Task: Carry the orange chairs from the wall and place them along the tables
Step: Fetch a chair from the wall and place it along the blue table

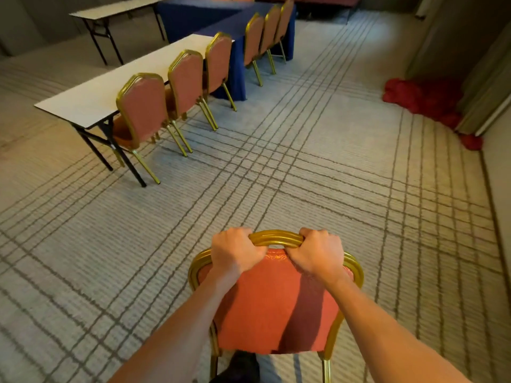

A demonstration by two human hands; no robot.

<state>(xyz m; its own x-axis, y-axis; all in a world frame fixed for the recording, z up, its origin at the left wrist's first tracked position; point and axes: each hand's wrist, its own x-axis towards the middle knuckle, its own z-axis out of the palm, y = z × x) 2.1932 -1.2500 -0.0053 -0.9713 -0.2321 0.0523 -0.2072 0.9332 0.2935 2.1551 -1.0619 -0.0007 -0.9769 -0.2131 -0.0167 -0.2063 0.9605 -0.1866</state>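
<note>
Near the bottom of the view, the left hand (235,252) and the right hand (318,252) both grasp the gold top rail of an orange chair (276,308) over the patterned carpet (331,161), well apart from the white table (91,98) at far left, where three chairs (143,106) already stand in line.

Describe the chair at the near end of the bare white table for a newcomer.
On the left runs a row of tables; the nearest is the bare white table. Three orange chairs stand along its right side. The target chair is the one closest to the camera, alone beside the table's black folding legs, unlike its two neighbours farther up.
</note>
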